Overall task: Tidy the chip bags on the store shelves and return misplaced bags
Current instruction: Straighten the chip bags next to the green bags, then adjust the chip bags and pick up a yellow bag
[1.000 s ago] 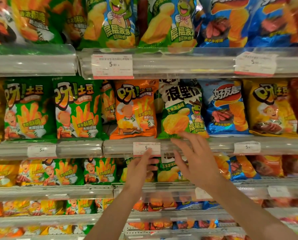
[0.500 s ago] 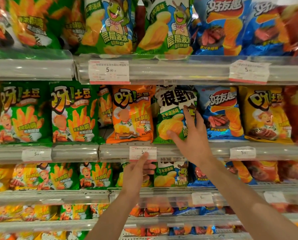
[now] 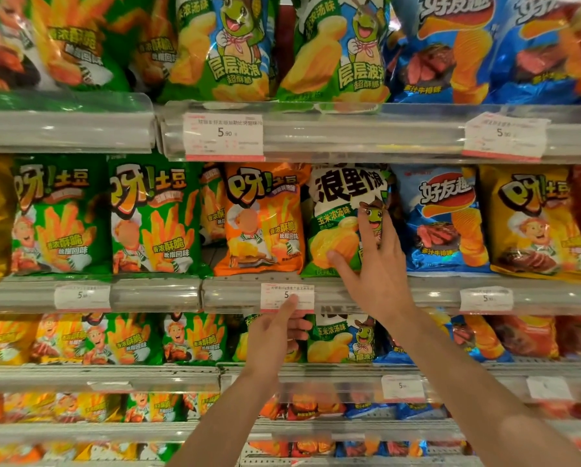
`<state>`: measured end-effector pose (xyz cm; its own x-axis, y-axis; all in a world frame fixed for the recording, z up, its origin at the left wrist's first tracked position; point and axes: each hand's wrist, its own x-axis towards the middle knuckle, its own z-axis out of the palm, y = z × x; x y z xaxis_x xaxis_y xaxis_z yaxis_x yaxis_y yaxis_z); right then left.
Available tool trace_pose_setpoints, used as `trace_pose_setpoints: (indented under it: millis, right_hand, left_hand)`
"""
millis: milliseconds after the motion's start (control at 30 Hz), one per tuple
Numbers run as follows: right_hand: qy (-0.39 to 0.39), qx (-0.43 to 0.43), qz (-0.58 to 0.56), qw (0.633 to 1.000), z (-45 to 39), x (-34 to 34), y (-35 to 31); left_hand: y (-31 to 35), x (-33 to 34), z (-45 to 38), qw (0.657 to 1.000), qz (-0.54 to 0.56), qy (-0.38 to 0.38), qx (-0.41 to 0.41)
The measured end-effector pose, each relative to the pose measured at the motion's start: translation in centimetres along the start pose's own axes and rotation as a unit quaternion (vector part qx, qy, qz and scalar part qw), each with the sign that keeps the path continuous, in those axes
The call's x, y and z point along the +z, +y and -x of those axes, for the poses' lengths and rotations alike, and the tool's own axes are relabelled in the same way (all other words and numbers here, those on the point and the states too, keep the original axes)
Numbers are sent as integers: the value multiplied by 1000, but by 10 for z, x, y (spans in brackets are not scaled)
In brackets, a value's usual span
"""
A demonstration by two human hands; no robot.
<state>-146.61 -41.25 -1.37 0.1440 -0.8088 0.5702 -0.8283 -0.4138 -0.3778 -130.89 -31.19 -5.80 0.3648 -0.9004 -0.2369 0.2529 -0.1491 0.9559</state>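
The green-and-white chip bag (image 3: 341, 217) stands upright on the second shelf (image 3: 154, 291) from the top, between an orange bag (image 3: 264, 219) on its left and a blue bag (image 3: 446, 220) on its right. Its lower edge sits behind the clear shelf lip.

Your right hand (image 3: 375, 264) lies flat on the bag's lower right front. Fingers (image 3: 370, 227) spread and extended upward over the cartoon figure, thumb out to the left across the yellow chip print. Contact yes; not closed around the bag.

Your left hand (image 3: 275, 335) is lower, in front of the shelf edge. Index finger extended, its tip touching the price tag (image 3: 287, 298) clipped just below the orange bag; remaining fingers curled loosely inward, holding nothing.

Surroundings: two green bags (image 3: 154, 217) to the left on the same shelf, a yellow bag (image 3: 532, 220) far right. Matching green-and-white bags (image 3: 333, 48) stand on the shelf above, and another (image 3: 343, 338) on the shelf below, beside your left hand.
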Motion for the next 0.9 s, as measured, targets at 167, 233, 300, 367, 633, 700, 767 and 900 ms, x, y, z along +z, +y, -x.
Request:
trace_pose_setpoints:
  millis: [167, 233, 300, 367, 633, 700, 767, 900]
  right_hand:
    - [7, -1, 1, 1000, 24, -7, 4]
    - [-10, -6, 6, 1000, 46, -7, 8]
    - [-10, -10, 7, 1000, 69, -7, 10]
    - [-17, -4, 8, 1000, 92, -7, 9]
    - [-192, 138, -121, 964, 173, -15, 3]
    - [-210, 175, -143, 951, 188, -17, 4]
    - [-224, 195, -153, 942, 201, -19, 8]
    - [-233, 218, -178, 931, 217, -25, 23]
  left_hand:
    - [-1, -2, -2, 999, -30, -4, 11]
    - [-4, -7, -1, 997, -60, -27, 30]
    - [-10, -15, 0, 987, -130, -66, 72]
    - [-15, -25, 2, 961, -227, -97, 125]
    - [-50, -51, 18, 912, -338, -133, 193]
    - [-61, -52, 28, 911, -336, -145, 189]
    - [-71, -52, 38, 910, -337, -153, 188]
    - [-84, -46, 49, 909, -347, -154, 170]
